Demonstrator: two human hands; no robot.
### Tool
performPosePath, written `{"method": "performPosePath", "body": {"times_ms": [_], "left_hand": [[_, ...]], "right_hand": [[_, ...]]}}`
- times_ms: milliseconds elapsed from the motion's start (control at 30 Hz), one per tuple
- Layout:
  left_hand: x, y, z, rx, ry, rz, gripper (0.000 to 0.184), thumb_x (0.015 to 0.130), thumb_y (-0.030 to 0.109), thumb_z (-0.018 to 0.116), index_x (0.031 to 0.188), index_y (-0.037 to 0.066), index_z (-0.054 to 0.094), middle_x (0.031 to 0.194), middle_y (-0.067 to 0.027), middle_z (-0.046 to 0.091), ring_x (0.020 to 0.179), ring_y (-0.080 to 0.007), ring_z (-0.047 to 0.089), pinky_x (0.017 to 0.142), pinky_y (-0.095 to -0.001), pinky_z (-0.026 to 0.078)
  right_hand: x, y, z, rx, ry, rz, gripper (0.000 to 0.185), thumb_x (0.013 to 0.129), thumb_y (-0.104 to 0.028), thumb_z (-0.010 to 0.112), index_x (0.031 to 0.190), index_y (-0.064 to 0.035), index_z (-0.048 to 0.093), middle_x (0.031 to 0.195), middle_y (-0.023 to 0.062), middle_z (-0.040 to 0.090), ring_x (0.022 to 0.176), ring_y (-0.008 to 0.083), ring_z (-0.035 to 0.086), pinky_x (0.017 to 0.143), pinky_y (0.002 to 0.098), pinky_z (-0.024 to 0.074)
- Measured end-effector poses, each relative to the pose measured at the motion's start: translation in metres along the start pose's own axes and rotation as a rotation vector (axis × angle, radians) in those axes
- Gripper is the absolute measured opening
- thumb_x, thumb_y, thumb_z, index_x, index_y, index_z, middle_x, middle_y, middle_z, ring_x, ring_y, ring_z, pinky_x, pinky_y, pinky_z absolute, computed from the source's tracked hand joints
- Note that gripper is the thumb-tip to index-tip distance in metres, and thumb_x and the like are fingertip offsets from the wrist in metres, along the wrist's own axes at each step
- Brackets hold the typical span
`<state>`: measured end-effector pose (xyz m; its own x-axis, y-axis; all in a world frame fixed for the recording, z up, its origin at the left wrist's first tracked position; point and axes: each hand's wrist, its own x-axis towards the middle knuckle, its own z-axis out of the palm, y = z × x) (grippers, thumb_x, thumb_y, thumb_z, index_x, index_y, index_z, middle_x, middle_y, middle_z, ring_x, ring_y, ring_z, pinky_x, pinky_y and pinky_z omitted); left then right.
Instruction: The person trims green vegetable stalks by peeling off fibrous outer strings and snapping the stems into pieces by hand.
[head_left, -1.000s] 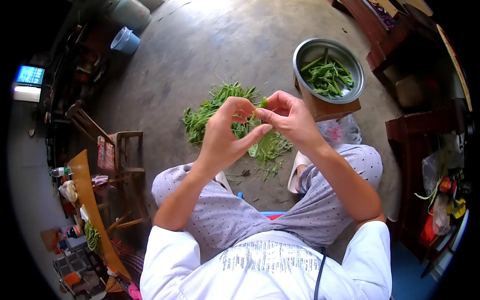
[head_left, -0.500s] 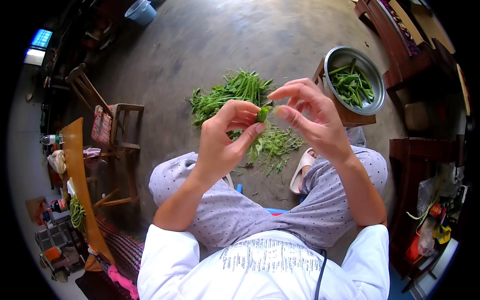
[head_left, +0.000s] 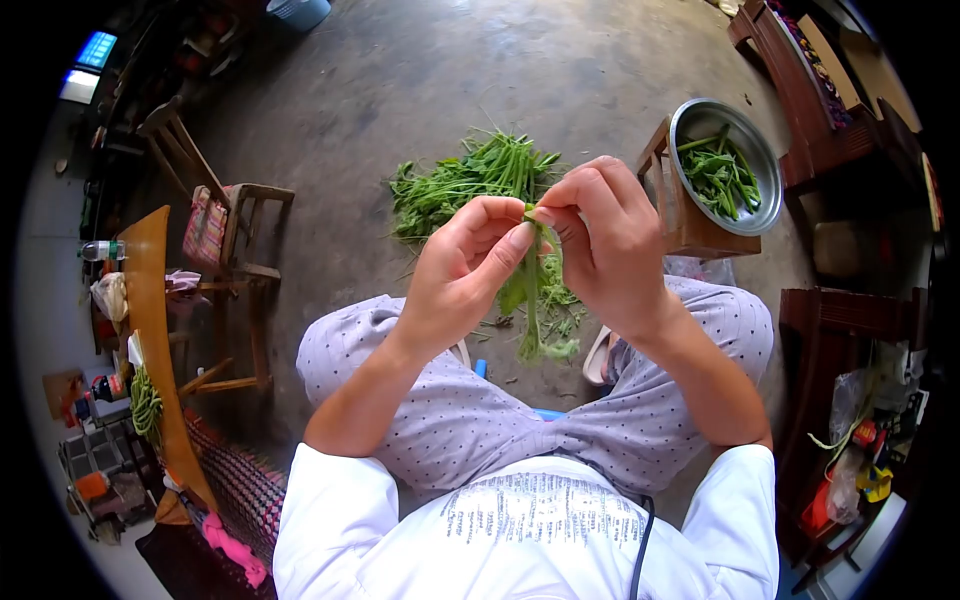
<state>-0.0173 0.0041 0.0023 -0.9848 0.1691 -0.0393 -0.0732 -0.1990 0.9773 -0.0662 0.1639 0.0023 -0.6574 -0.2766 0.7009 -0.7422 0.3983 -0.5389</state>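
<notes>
Between my knees, my left hand pinches the upper end of a leafy green stem with thumb and index finger. The thumb and fingertips of my right hand are closed on the same end, touching close to the left thumb. The stem hangs down below the fingers, with pale, limp greenery at its lower end. On the floor beyond my hands lies a heap of leafy green stems. Looser green scraps are scattered nearer my feet, partly hidden by my hands.
To the right, a metal basin holding green stems sits on a wooden stool. A wooden chair and a tabletop edge stand at the left. Dark wooden furniture lines the right side.
My right hand has moved in from apart, its fingers closing on the stem beside my left hand. The stem now hangs lengthwise below both hands. The camera view has shifted slightly.
</notes>
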Motion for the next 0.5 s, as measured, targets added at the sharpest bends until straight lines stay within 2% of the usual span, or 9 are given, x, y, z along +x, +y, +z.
{"method": "performPosePath", "body": {"times_ms": [233,500], "left_hand": [[-0.003,0.001,-0.002,-0.030,0.012,0.009,0.024,0.098,0.013,0.050,0.115,-0.005,0.047,0.100,-0.0071,0.060,0.091,-0.0110,0.060,0.081,-0.0232,0.047],[-0.006,0.010,-0.006,-0.154,0.023,-0.011,0.025,0.100,0.015,0.046,0.116,-0.004,0.047,0.097,-0.0057,0.058,0.087,-0.0098,0.058,0.079,-0.0232,0.049]], "right_hand": [[-0.001,0.001,0.008,-0.087,-0.018,-0.094,0.014,0.074,0.000,0.062,0.083,-0.0047,0.053,0.081,0.0112,0.053,0.077,0.0309,0.054,0.070,0.0410,0.0429],[0.006,0.001,-0.005,0.125,-0.229,-0.117,0.025,0.067,0.009,0.061,0.085,-0.0051,0.052,0.083,0.0091,0.051,0.081,0.0303,0.050,0.073,0.0400,0.0414]]}}
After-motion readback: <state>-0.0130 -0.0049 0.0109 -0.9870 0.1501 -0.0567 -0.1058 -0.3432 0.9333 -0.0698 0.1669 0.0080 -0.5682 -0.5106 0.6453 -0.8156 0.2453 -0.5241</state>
